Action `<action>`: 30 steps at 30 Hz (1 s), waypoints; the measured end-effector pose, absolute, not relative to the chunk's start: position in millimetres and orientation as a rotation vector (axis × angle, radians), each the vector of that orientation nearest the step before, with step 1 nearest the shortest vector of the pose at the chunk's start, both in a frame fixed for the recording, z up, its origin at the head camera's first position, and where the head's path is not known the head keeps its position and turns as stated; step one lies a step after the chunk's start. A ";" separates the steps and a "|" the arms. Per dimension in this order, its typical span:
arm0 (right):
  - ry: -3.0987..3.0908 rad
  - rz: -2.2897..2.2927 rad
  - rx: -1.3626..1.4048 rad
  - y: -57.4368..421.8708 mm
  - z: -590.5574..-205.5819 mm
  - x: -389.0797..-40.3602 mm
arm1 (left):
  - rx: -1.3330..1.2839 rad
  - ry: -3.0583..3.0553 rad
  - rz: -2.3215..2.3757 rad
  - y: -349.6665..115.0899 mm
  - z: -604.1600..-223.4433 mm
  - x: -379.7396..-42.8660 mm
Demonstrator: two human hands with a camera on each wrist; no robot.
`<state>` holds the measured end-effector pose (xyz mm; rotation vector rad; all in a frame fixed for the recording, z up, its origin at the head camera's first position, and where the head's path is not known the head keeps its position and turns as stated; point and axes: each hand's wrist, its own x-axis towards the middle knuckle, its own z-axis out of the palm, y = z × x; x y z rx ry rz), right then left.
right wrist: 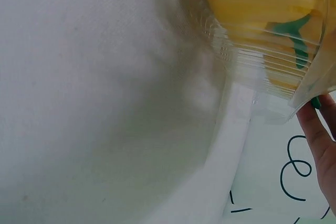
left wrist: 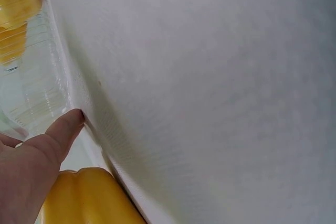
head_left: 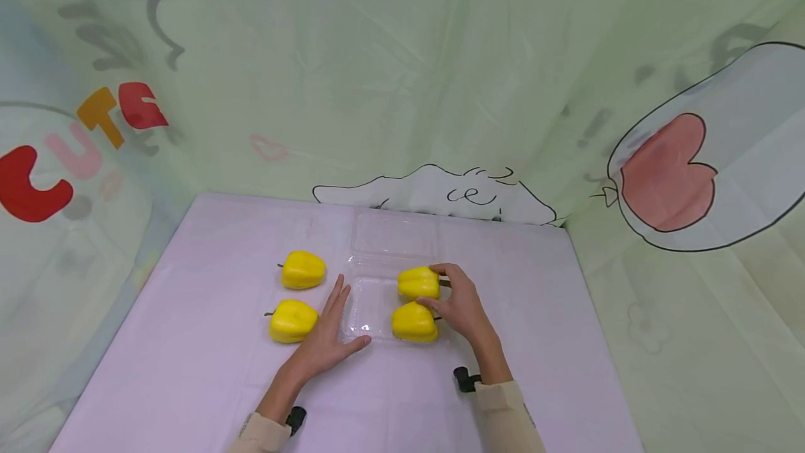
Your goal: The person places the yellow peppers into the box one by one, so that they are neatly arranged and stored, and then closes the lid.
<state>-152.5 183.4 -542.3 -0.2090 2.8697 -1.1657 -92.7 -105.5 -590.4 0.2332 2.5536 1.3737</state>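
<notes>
A clear plastic clamshell box [head_left: 371, 306] lies on the table, its lid [head_left: 395, 235] folded back. In its right half are two yellow bell peppers, a far one [head_left: 418, 283] and a near one [head_left: 414, 321], stems to the right. My right hand [head_left: 462, 306] holds the far pepper between thumb and fingers at its stem end. In the right wrist view, its fingers [right wrist: 317, 135] show beyond the box wall. My left hand [head_left: 323, 344] rests by the box's left edge, fingers extended and thumb spread. Beside it lies another yellow bell pepper [head_left: 291, 321], partly behind the hand.
A further yellow bell pepper [head_left: 303, 270] lies farther back on the left of the box. A pale lilac cloth covers the table [head_left: 534, 285]. Printed curtains [head_left: 402, 89] hang around its back and sides.
</notes>
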 end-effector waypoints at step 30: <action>2.833 -1.122 -0.167 181.9 -543.5 -162.3 | 0.233 2.543 1.383 -105.9 -591.1 -92.5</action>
